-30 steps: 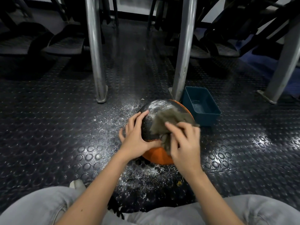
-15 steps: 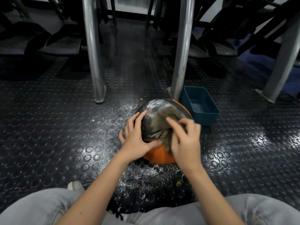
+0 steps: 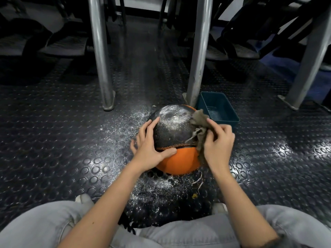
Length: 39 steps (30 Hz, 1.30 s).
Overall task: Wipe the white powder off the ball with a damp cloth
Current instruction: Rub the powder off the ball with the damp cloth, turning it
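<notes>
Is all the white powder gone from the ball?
No, white powder coats the top of the ball, beside the cloth that the right hand holds.

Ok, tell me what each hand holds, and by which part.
The right hand grips the cloth by its bunched middle, at the right side of the ball. The left hand grips nothing, resting flat on the ball.

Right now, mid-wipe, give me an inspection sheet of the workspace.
Surface: black studded rubber floor, white powder scattered on it.
Job's things: orange-and-black textured ball, powder on its top; frayed grey-brown cloth against its right side.
Clutter: teal plastic tub behind the ball; loose pale threads on the floor.
Grippers: left hand rests on the ball, fingers spread; right hand grips the cloth.
Cables: nothing seen.
Surroundings: grey metal posts, dark seats beyond.
</notes>
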Available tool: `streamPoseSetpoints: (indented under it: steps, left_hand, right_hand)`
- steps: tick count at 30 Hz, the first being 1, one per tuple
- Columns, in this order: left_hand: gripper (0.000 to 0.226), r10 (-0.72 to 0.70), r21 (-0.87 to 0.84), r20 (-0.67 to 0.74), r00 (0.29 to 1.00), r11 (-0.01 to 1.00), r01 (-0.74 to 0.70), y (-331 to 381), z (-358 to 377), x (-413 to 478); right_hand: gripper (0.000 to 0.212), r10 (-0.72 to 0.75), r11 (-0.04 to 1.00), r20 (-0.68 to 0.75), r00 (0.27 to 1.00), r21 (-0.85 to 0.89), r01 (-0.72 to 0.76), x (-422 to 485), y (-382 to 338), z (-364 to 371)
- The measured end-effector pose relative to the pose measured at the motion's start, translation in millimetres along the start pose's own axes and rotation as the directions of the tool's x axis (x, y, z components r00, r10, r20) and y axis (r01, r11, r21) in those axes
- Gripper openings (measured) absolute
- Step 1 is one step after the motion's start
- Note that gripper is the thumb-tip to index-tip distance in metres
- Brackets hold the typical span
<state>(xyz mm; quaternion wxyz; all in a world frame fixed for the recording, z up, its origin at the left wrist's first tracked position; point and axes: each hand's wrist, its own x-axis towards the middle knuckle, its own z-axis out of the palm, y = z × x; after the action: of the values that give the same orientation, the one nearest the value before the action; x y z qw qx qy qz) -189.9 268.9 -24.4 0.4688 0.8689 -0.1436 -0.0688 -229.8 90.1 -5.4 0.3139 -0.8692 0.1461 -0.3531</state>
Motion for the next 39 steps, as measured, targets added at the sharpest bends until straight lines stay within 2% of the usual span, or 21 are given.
streamPoseSetpoints:
  steps: [2, 4, 6, 8, 11, 13, 15, 16, 19, 22, 25, 26, 28, 30, 32, 33, 34, 36, 37, 38, 39]
  left_hand:
    - [0.102, -0.002, 0.013, 0.001, 1.0, 1.0, 0.002, -1, 0, 1]
    - [0.099, 0.004, 0.019, -0.019, 1.0, 1.0, -0.003, -2, 1, 1]
    - [0.096, 0.015, 0.03, -0.035, 0.999, 0.999, -0.014, -3, 1, 1]
    - [0.097, 0.019, 0.044, -0.029, 0.999, 0.999, -0.017, -3, 1, 1]
    - [0.104, 0.013, 0.042, -0.025, 1.0, 0.999, -0.012, -2, 2, 3]
    - [0.106, 0.003, 0.035, -0.016, 1.0, 0.999, -0.003, -1, 2, 4]
    - [0.105, -0.007, 0.035, -0.013, 1.0, 0.999, 0.007, -1, 2, 5]
    - [0.106, -0.006, 0.04, -0.017, 1.0, 0.999, 0.007, -1, 2, 5]
    - [0.108, -0.004, 0.044, -0.034, 0.999, 0.999, 0.005, -5, 2, 5]
    - [0.111, 0.01, 0.049, -0.042, 0.999, 0.999, -0.008, -7, 1, 5]
    - [0.113, 0.031, 0.058, -0.052, 0.998, 0.998, -0.028, -6, 3, 3]
    - [0.113, 0.034, 0.062, -0.05, 0.998, 0.998, -0.03, -5, 4, 4]
    - [0.11, 0.019, 0.059, -0.037, 0.999, 0.998, -0.017, -4, 3, 4]
    - [0.108, 0.01, 0.041, -0.027, 1.0, 0.999, -0.008, -3, 3, 4]
    - [0.108, 0.007, 0.034, -0.023, 1.0, 0.999, -0.007, -1, 2, 4]
    - [0.107, 0.011, 0.04, -0.026, 1.0, 0.999, -0.01, -2, 2, 4]
    - [0.107, 0.014, 0.047, -0.033, 0.999, 0.999, -0.012, -3, 2, 4]
    - [0.106, 0.02, 0.052, -0.043, 0.999, 0.998, -0.018, -6, 1, 3]
    - [0.103, 0.026, 0.051, -0.042, 0.999, 0.998, -0.024, -7, 1, 3]
    - [0.1, 0.028, 0.044, -0.038, 0.999, 0.999, -0.026, -7, 1, 3]
    - [0.098, 0.027, 0.037, -0.033, 0.999, 0.999, -0.026, -7, 1, 2]
  right_hand:
    - [0.035, 0.07, 0.997, -0.023, 0.997, -0.013, -0.07, -6, 0, 3]
    - [0.034, -0.084, 0.996, -0.009, 0.996, -0.018, 0.084, -27, -13, 9]
    - [0.034, -0.33, 0.943, 0.074, 0.941, -0.01, 0.331, -47, -21, 12]
    - [0.034, -0.438, 0.898, 0.117, 0.891, 0.018, 0.439, -52, -21, 12]
    - [0.032, -0.303, 0.951, 0.025, 0.953, 0.075, 0.301, -31, -14, 7]
    - [0.034, -0.065, 0.99, -0.012, 0.998, 0.124, 0.066, -11, -11, 2]
    - [0.034, 0.15, 0.977, 0.026, 0.988, 0.153, -0.152, 3, -5, 2]
    - [0.034, 0.169, 0.974, 0.044, 0.985, 0.149, -0.173, 4, -1, 3]
    - [0.036, 0.039, 0.991, 0.075, 0.996, 0.127, -0.048, -6, 0, 7]
    - [0.038, -0.06, 0.994, 0.016, 0.998, 0.09, 0.058, -25, -10, 11]
    - [0.034, -0.333, 0.943, 0.04, 0.942, 0.004, 0.333, -45, -15, 15]
    - [0.033, -0.372, 0.927, 0.06, 0.926, -0.033, 0.374, -43, -13, 16]
    - [0.034, -0.297, 0.95, 0.04, 0.954, -0.091, 0.3, -32, -8, 15]
    - [0.035, -0.087, 0.995, -0.008, 0.996, -0.049, 0.086, -16, -5, 12]
    - [0.034, 0.078, 0.997, -0.057, 0.995, 0.005, -0.077, -11, 0, 14]
    - [0.034, 0.095, 0.995, -0.072, 0.993, 0.0, -0.095, -16, -3, 14]
    - [0.034, 0.051, 0.999, -0.073, 0.996, -0.014, -0.052, -24, -8, 16]
    - [0.033, -0.192, 0.979, -0.042, 0.981, -0.08, 0.188, -42, -16, 20]
    - [0.033, -0.321, 0.94, -0.005, 0.947, -0.127, 0.318, -46, -16, 21]
    - [0.032, -0.402, 0.901, 0.033, 0.915, -0.163, 0.402, -44, -14, 22]
    - [0.032, -0.412, 0.894, 0.043, 0.91, -0.175, 0.413, -37, -11, 21]
